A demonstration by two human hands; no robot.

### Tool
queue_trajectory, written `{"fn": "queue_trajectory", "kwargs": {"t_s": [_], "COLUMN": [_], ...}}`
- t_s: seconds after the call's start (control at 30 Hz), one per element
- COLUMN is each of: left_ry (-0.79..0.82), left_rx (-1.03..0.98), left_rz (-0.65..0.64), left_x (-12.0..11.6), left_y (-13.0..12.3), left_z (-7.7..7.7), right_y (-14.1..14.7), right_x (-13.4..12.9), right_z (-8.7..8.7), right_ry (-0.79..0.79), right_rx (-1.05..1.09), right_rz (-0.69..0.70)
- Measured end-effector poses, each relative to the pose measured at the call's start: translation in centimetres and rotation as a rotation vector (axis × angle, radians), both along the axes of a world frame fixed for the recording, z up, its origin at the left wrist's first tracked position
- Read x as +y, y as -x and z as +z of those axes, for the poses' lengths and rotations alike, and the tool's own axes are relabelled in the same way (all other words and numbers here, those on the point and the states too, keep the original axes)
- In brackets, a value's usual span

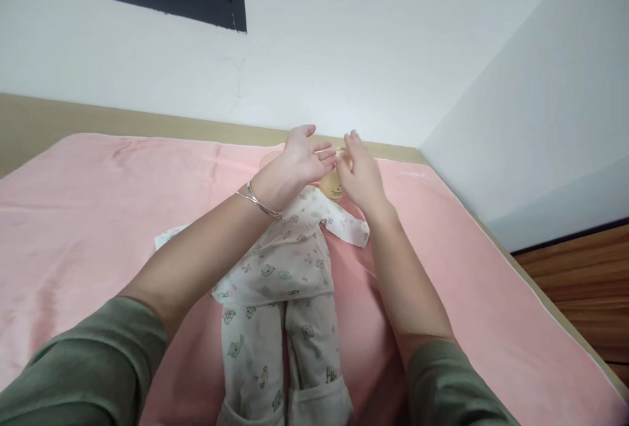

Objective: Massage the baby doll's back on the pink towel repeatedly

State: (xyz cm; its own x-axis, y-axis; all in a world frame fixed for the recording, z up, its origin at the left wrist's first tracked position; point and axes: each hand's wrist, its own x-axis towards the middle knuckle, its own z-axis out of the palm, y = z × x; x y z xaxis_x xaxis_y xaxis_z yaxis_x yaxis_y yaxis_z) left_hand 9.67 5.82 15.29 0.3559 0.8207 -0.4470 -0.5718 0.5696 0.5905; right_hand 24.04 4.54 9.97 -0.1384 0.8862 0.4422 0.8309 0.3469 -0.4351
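So closest to you are your olive-green sleeves (98, 364), pushed up around both forearms. Between them lie the printed pajama pants (253, 354), legs pointing at you, cuffs folded up at the near end. The matching pajama top (289, 265) is laid out just past the waistband, with one sleeve angled off to each side and your left forearm crossing over it. You've got a silver bangle (258, 202) on that wrist.

Now the bit that matters: the amber bottle (331, 187) sits just beyond the top's neckline, between your hands, with dark print on its front. Your right hand (362, 177) is the nearer one, covering its right side, so the bottle lies to the left of that palm. Its long axis is hard to call with so much hidden; can't tell if it's standing or lying down.

Pose-wise, your left hand (307, 158) is palm up, fingers loosely spread and aimed right, nothing in it. Your right has its fingers pointing away from you and the thumb toward the left. Can't tell if it's actually gripping the bottle, or if your fingertips touch.

Further out, a pale rounded thing peeks past your left wrist, too hidden to name. Then there's the far edge of the pink sheet (457, 249), a tan ledge (196, 126), the white wall (334, 46) and a dark window frame (211, 6).
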Motion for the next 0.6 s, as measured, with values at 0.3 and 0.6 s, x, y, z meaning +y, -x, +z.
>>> {"fn": "queue_trajectory", "kwargs": {"t_s": [0.3, 0.6], "left_ry": [0.046, -0.003], "left_rx": [-0.128, -0.189], "left_rz": [0.037, 0.165], "left_x": [0.8, -5.4], "left_y": [1.4, 9.9], "left_z": [-1.0, 0.9], "right_y": [1.6, 3.5], "right_x": [0.3, 0.3], "right_z": [-0.6, 0.8], "right_ry": [-0.047, 0.041], "right_rx": [-0.215, -0.285], "right_rz": [-0.062, -0.240]}}
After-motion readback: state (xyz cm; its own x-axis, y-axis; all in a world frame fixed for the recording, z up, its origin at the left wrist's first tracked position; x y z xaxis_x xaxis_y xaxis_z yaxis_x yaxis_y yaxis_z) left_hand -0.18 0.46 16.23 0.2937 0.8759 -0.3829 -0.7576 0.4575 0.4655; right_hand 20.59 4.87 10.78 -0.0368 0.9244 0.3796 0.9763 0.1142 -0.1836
